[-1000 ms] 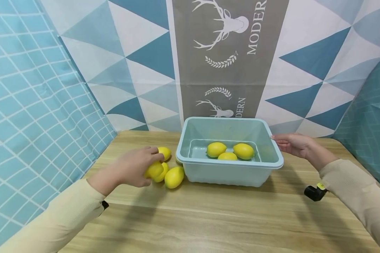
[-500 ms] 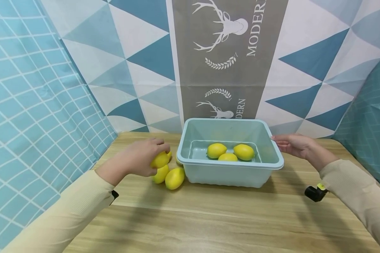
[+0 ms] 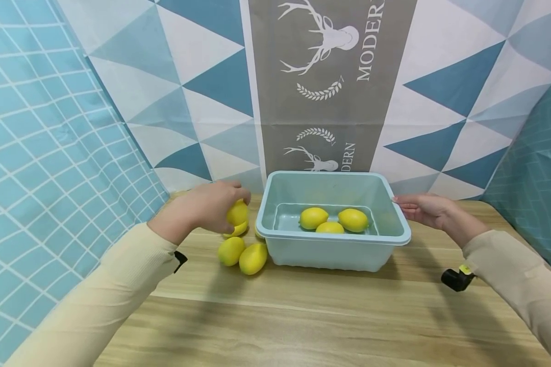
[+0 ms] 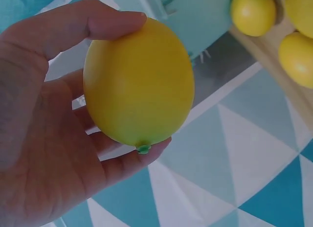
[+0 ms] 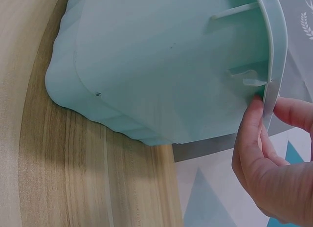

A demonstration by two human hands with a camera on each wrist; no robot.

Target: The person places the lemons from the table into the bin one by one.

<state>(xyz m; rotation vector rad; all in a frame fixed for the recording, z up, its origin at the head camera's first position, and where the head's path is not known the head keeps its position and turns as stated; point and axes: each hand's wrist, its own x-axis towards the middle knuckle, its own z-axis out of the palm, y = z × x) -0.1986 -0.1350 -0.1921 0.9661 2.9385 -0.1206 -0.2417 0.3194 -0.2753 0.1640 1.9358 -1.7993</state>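
My left hand (image 3: 211, 206) holds a yellow lemon (image 4: 139, 85) between thumb and fingers, its green stem end showing in the left wrist view. It is raised over the table to the left of a pale blue plastic bin (image 3: 330, 253). Below the held lemon, another lemon (image 3: 238, 230) is partly covered. Two more, a greener lemon (image 3: 231, 251) and a bright lemon (image 3: 253, 258), lie side by side near the bin's front left corner. Three lemons (image 3: 353, 219) rest inside the bin. At the bin's right side, my right hand (image 5: 274, 163) pinches the rim between thumb and fingers.
A sliver of another lemon (image 3: 259, 233) shows against the bin's left wall. The wooden table (image 3: 303, 316) ends at a patterned cloth backdrop (image 3: 216, 102). A small black object (image 3: 456, 280) with a yellow-green part shows beside the right sleeve.
My left hand has lifted its lemon up and away from the pile, moving back and slightly right, uncovering the lemons in front. The right hand stays on the bin rim.
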